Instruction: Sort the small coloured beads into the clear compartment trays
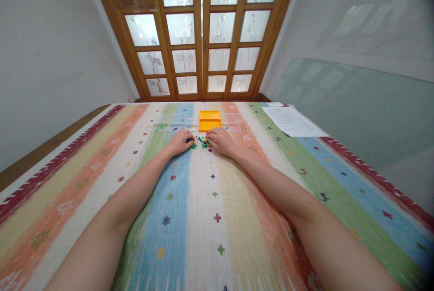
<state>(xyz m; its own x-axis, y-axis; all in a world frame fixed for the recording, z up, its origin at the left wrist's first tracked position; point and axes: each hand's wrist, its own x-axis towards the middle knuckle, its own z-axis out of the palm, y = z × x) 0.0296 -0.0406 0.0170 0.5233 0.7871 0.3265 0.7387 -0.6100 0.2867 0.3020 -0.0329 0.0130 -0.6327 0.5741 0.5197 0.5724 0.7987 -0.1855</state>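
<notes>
Pieces (205,143) — tiny, multicoloured, loosely clustered

One camera on the person's head, looking forward and down, a wide view along the tabletop (203,209), left arm (125,205) and right arm (288,196) big and close, bright little bits (204,143) farther off near the middle, wooden doors (198,29) beyond, up top.

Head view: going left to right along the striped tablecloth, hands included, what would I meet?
Left hand, main pile of small colourful pieces, right hand, white paper with writing.
</notes>
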